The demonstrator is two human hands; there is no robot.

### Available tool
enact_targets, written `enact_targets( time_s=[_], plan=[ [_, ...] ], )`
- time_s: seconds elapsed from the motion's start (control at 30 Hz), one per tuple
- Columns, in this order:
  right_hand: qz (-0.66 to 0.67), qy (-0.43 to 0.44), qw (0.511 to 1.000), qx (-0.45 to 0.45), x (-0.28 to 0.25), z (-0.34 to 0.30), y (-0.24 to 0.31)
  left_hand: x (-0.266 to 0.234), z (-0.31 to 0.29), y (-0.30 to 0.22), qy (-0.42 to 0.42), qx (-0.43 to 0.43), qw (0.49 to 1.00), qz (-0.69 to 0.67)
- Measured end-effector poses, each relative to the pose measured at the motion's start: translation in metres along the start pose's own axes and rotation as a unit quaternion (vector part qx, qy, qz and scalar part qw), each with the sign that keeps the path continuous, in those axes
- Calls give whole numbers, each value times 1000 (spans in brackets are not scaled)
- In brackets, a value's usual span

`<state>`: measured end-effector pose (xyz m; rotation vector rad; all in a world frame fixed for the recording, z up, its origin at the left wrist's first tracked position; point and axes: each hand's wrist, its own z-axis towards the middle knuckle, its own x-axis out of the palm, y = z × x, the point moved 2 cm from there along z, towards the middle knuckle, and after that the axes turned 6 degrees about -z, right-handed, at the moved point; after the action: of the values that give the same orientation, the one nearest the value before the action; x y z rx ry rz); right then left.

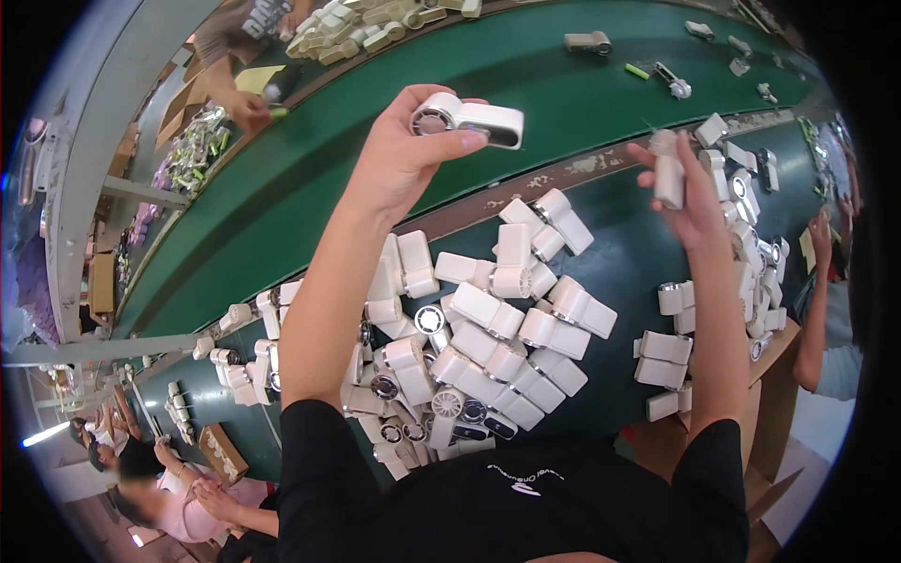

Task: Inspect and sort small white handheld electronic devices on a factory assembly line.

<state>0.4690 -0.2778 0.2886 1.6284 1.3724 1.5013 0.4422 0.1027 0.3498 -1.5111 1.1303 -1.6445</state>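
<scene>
Over the near edge of the green conveyor belt (310, 202), my left hand (394, 159) grips a white handheld fan (497, 116). Its round vented head points left, and a dark panel shows along the handle beside my thumb. My right hand (699, 206), out to the right, has its fingers around a second, cream-white handheld fan (669, 183), held upright with the head on top. Between my forearms, a large heap of similar white fans (483, 342) lies on the dark green worktable (615, 267). Some show round grilles or silver rings.
More white fans (663, 361) lie by my right forearm. Loose fan parts and a lime-green cylinder (637, 71) ride on the belt. A worn ledge (554, 175) divides belt from table. Co-workers are at far left, lower left and right. Cardboard boxes (774, 389) stand at lower right.
</scene>
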Motion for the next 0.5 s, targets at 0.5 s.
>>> enact_targets(
  time_s=[0.5],
  plan=[
    [-77, 152, 981, -96, 105, -32, -6, 37, -6, 40, 55, -49, 997, 22]
  ],
)
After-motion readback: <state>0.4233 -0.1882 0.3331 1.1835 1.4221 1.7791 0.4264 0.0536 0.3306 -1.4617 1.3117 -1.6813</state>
